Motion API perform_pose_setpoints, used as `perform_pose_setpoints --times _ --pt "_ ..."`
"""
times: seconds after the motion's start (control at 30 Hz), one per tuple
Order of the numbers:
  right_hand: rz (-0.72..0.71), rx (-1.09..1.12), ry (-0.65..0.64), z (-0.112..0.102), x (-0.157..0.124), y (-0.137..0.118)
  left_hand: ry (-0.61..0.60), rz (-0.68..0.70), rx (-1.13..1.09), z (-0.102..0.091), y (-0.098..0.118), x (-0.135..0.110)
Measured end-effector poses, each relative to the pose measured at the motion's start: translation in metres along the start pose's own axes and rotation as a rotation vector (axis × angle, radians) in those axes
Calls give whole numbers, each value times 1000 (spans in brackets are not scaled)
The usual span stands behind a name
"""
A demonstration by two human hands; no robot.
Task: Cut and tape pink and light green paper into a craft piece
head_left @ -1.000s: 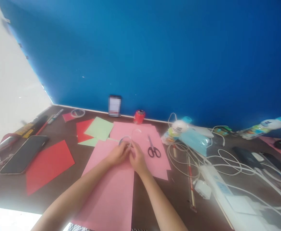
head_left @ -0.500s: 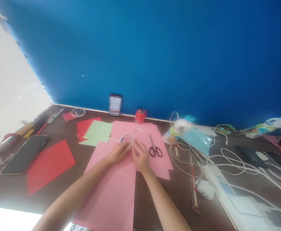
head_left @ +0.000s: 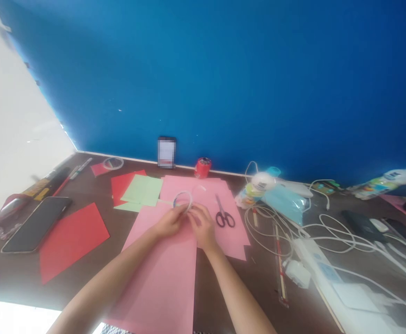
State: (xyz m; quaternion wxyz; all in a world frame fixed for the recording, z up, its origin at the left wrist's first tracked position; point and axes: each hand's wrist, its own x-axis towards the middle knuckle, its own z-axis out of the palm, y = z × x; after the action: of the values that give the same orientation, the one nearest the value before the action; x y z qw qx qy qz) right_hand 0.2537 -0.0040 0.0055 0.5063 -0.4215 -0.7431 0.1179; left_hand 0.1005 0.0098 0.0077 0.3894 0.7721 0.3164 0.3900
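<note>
At the left of the dark table (head_left: 18, 283) lies a black phone (head_left: 37, 225), and next to it a red sheet (head_left: 74, 241). Farther back, a clear band (head_left: 120, 164) rests partly on a small red piece, and then come light green papers (head_left: 142, 189), lying over other red paper. In the middle, the person's left hand (head_left: 170, 222) has its fingers closed on a pale ring (head_left: 190, 198), which is raised on its edge above the pink paper (head_left: 161, 283). The right hand (head_left: 203, 226) has bent fingers at the lower right side of this ring; whether they grip it, one cannot tell. Behind the hands stands a red container (head_left: 203, 168). To the right, scissors (head_left: 224, 217) lie on pink sheets, and after them white cables (head_left: 268, 246) and a white power strip (head_left: 314, 260).
</note>
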Motion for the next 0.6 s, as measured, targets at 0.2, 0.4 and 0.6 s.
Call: perform_pose_setpoints --times 0.2,0.4,0.6 --pt "-1 21 -9 0 1 0 -24 10 15 0 3 0" --pt "-1 38 -13 0 1 -2 -26 -9 34 1 3 -1" --pt "2 46 -35 -1 2 1 -18 13 18 0 3 0"
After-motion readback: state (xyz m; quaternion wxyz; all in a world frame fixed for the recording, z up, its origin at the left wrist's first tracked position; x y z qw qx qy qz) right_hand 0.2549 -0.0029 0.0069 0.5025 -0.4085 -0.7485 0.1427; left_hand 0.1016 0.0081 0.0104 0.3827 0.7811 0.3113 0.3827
